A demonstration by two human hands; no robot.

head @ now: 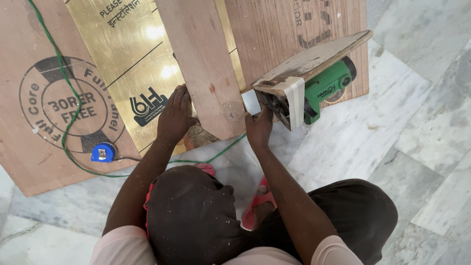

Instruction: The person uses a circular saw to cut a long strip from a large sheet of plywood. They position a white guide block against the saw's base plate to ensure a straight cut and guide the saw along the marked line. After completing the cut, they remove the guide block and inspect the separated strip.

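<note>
Marble floor beneath us, our left hand [174, 118] presses the plywood strip [203, 64] steady while our right hand [259, 128] grips the green saw [314, 91].

plank [203, 64]: far end cut off at 12 o'clock | green saw [326, 88]: blade hidden under its wooden plate [314, 59] | right hand [258, 128]: fingertips hidden behind plank edge | green cable [59, 73]: runs off at 11 o'clock

Blue tape measure [103, 152] and green cable [59, 73] on plywood sheet [29, 137].
</note>
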